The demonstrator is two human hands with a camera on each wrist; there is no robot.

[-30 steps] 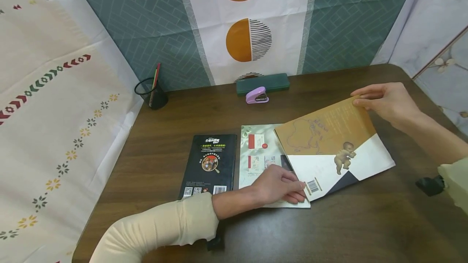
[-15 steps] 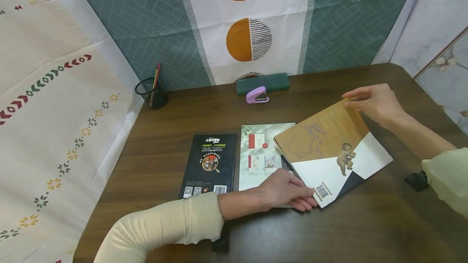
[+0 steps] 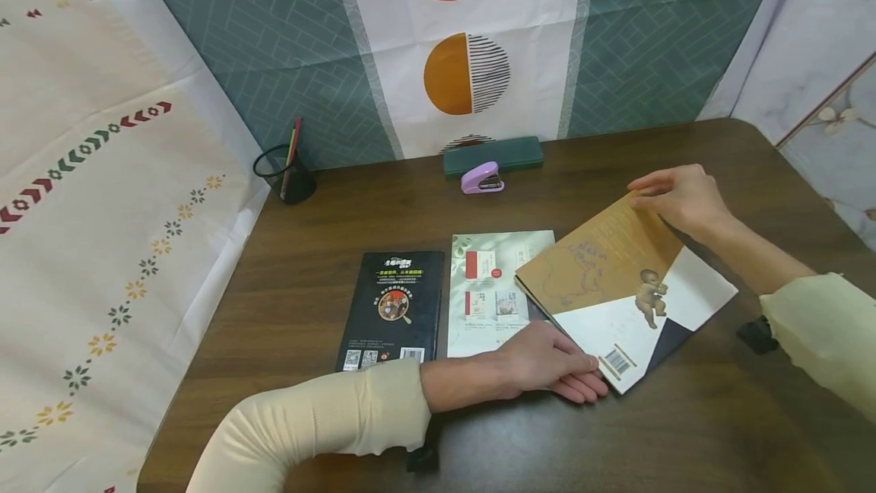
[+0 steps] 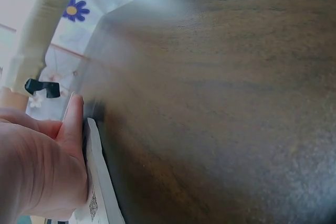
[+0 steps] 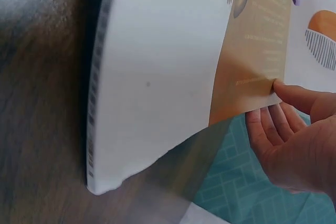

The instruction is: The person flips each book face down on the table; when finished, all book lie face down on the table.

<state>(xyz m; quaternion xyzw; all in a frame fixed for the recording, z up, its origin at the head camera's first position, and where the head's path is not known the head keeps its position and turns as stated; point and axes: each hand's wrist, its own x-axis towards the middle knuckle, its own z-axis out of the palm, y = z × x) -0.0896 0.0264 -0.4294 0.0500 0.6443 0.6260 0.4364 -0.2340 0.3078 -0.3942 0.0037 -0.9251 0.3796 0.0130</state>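
A book (image 3: 582, 268) with a gold and white back cover, a baby figure and a barcode lies slanted in the head view, partly over a pale green book (image 3: 498, 280). My right hand (image 3: 680, 200) pinches its far corner, thumb on the cover and fingers beneath, as the right wrist view shows too; that corner is raised. At the near left corner, by the barcode, my left hand (image 3: 547, 360) holds the edge between thumb and fingers. Left of these, a black book (image 3: 393, 310) lies face down, its lower end hidden behind my left sleeve.
At the back of the wooden table (image 3: 369, 211) stand a purple stapler (image 3: 482, 178) and a dark green case (image 3: 506, 156). A black mesh pen cup (image 3: 296, 182) with pencils is at the back left. Patterned cloth hangs behind.
My right hand has come left and nearer with the far corner. My left hand has slid right with the near corner, so the gold and white book has turned clockwise, uncovering more of the green book.
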